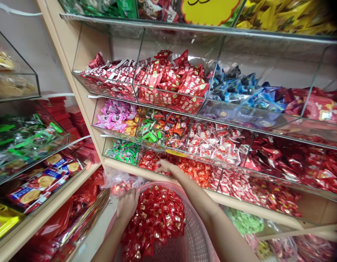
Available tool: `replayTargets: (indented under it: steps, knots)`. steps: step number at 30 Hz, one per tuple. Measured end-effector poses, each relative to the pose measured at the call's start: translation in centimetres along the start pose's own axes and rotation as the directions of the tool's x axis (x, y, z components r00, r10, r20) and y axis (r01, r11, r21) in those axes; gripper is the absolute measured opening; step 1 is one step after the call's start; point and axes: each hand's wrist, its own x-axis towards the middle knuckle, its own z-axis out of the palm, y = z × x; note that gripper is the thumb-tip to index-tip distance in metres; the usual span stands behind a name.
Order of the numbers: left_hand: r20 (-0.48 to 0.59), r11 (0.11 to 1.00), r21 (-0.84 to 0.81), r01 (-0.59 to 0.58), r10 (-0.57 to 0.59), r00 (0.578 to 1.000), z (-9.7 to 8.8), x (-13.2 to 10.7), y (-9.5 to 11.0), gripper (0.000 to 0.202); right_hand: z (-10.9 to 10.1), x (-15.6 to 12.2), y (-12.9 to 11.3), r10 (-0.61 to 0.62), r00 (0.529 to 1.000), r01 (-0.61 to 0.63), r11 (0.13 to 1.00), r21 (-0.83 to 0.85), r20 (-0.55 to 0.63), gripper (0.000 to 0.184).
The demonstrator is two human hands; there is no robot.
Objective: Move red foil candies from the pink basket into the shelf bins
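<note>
A pink plastic basket stands below me, with a heap of red-wrapped candies on its left and far side. At the basket's left rim, my left hand is closed, its fingers curled over the edge. My right hand reaches across the basket into a bottom-shelf bin and hovers low over or touches red-wrapped candies. Its fingers are partly stretched out, and I see nothing held in them. Orange-red candies lie just right of that wrist.
Clear-fronted shelves of bagged sweets rise in front of me. A wooden ledge runs below the lowest bins. Another rack with blue biscuit packs stands at the left. A clear plastic bag lies beyond my left hand.
</note>
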Motion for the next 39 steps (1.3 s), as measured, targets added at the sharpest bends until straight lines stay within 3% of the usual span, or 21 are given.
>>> replayTargets:
  steps: [6,10,14,18,20,27,30,35,39]
  knots:
    - [0.002,1.000,-0.007,-0.001,0.001,1.000,0.1,0.1,0.0,0.049,0.2,0.0,0.0,0.007,1.000,-0.006,0.997,0.073,-0.024,0.022]
    - [0.009,1.000,0.013,0.001,-0.001,1.000,0.1,0.1,-0.1,0.050,-0.1,-1.0,-0.4,0.023,0.988,0.013,0.974,0.227,-0.155,0.031]
    - [0.008,1.000,0.003,-0.004,0.004,1.000,0.2,0.1,-0.1,0.052,-1.7,-3.6,-1.7,-0.046,0.943,0.129,0.963,0.238,-0.329,0.033]
    - [0.014,0.999,-0.040,0.011,-0.011,1.000,0.0,0.1,0.0,0.053,-2.3,-8.3,-3.2,-0.185,0.865,0.277,0.951,0.136,-0.467,0.026]
    - [0.016,0.999,-0.045,0.017,-0.016,1.000,0.0,0.1,0.0,0.053,-1.3,-10.9,-3.3,-0.204,0.851,0.288,0.952,0.105,-0.484,0.020]
    - [0.030,0.999,-0.043,0.011,-0.010,0.999,0.2,0.0,-0.1,0.052,5.9,-17.1,0.0,-0.022,0.944,0.057,0.994,0.098,-0.330,0.017]
    - [0.027,0.999,-0.037,0.001,0.000,1.000,0.3,0.1,-0.2,0.052,7.6,-17.8,0.9,0.035,0.949,-0.013,0.997,0.072,-0.312,0.013]
    - [0.017,0.999,-0.033,-0.015,0.015,1.000,0.5,0.0,-0.3,0.052,8.8,-17.4,1.0,0.060,0.957,-0.043,0.997,0.065,-0.285,0.008]
    - [0.016,0.998,-0.060,0.012,-0.011,1.000,0.8,0.1,-0.5,0.051,9.2,-17.1,0.8,0.087,0.939,-0.034,0.986,0.164,-0.332,0.014]
